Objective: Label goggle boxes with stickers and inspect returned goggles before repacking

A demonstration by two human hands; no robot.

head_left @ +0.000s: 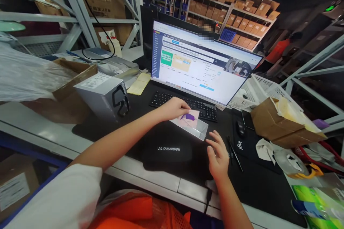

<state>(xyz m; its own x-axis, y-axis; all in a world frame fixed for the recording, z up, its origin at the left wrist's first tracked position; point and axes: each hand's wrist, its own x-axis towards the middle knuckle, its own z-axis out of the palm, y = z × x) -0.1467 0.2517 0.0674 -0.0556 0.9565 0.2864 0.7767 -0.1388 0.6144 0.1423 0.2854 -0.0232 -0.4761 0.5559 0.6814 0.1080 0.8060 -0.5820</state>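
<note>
My left hand (pixel 174 108) reaches over the black desk mat (pixel 150 139) and pinches the left end of a small clear packet (pixel 191 121) with a pink and purple item inside. The packet lies just in front of the black keyboard (pixel 185 102). My right hand (pixel 218 154) hovers with fingers spread just right of the packet's near corner, holding nothing. A black wrist rest (pixel 168 152) sits between my arms.
A lit monitor (pixel 200 64) stands behind the keyboard. Left are a grey box (pixel 100 94) and an open carton (pixel 71 82). Right are a mouse (pixel 240 127), pens (pixel 235 152), a torn carton (pixel 282 123) and a white basket (pixel 262 89). Shelving racks surround the desk.
</note>
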